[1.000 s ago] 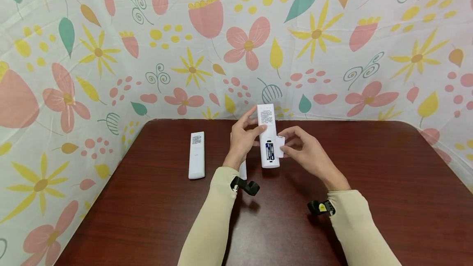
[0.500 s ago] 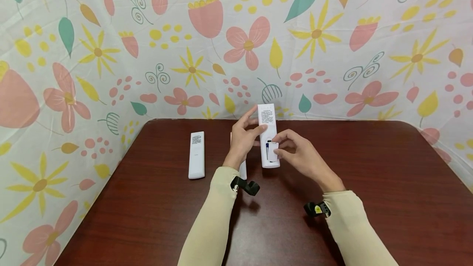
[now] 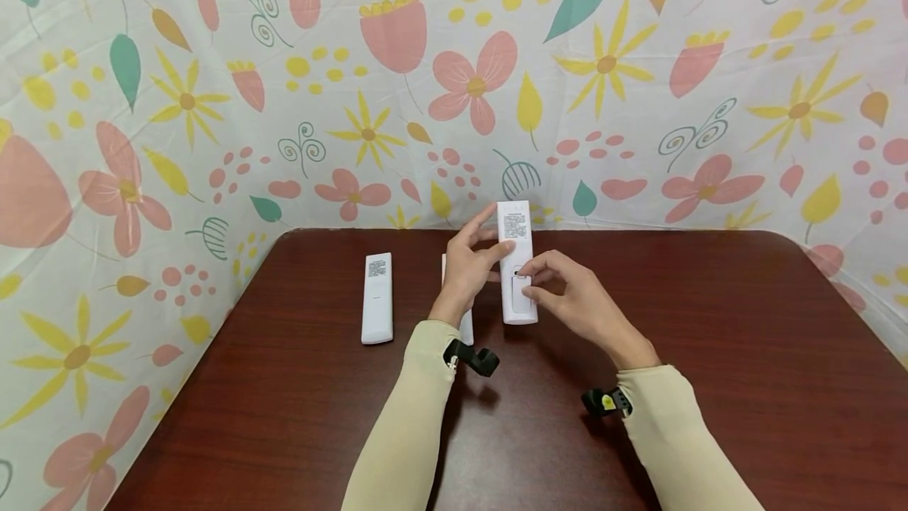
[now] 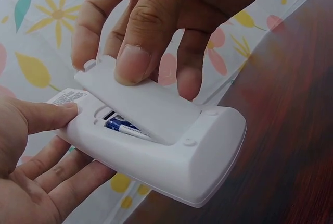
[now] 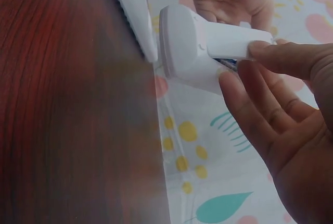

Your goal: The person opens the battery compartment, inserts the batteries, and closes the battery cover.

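My left hand (image 3: 466, 268) grips a white remote control (image 3: 515, 255) by its upper part, thumb across the back, with the printed label facing me. My right hand (image 3: 578, 294) pinches the white battery cover (image 4: 140, 96) between thumb and fingers. In the left wrist view the cover's lower end sits at the bottom of the battery compartment. Its tabbed upper end is tilted up, and a blue and white battery (image 4: 124, 127) shows in the gap. From the right wrist, the cover lies slanted over the remote's back under my thumb (image 5: 265, 50).
Another white remote (image 3: 377, 298) lies back up on the dark wooden table (image 3: 284, 416) to the left. A further white remote (image 3: 466, 328) lies partly hidden behind my left hand and wrist. A floral cloth (image 3: 454, 85) hangs behind the table.
My right hand has moved left with the battery cover, from beside the remote to over its compartment. The batteries, visible earlier, are now covered in the head view. My left hand keeps its grip.
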Demonstrator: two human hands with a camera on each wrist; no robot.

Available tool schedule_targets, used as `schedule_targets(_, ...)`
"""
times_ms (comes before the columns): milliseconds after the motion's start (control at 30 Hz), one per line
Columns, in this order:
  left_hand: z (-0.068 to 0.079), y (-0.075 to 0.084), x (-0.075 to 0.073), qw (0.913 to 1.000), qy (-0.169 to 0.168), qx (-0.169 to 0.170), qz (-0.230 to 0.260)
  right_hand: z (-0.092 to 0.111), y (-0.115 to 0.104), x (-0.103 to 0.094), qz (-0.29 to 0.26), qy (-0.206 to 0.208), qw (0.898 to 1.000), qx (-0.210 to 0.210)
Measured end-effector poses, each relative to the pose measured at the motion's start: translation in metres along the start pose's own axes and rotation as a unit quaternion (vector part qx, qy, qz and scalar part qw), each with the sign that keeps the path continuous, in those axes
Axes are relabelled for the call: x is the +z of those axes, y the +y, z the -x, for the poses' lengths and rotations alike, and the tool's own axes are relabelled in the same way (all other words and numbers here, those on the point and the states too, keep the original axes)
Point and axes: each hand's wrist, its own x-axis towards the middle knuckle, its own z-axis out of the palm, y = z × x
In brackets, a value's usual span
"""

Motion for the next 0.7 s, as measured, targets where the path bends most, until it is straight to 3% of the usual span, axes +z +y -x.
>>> schedule_targets(467, 0.0003, 0.0000, -0.0007, 1.0000, -0.006, 0.001, 0.004, -0.0005, 0.0038, 0.0025, 0.048, 0.047, 0.998, -0.019)
schedule_targets(600, 0.0006, 0.0007, -0.0012, 0.9999, -0.008, 0.001, 0.007, -0.0014, 0.0043, 0.0028, 0.060, 0.073, 0.996, -0.002)
schedule_targets(700, 0.0006, 0.0020, -0.0010, 0.9999, -0.012, -0.001, 0.008, -0.0020, 0.0046, 0.0028, 0.040, 0.077, 0.996, 0.022)
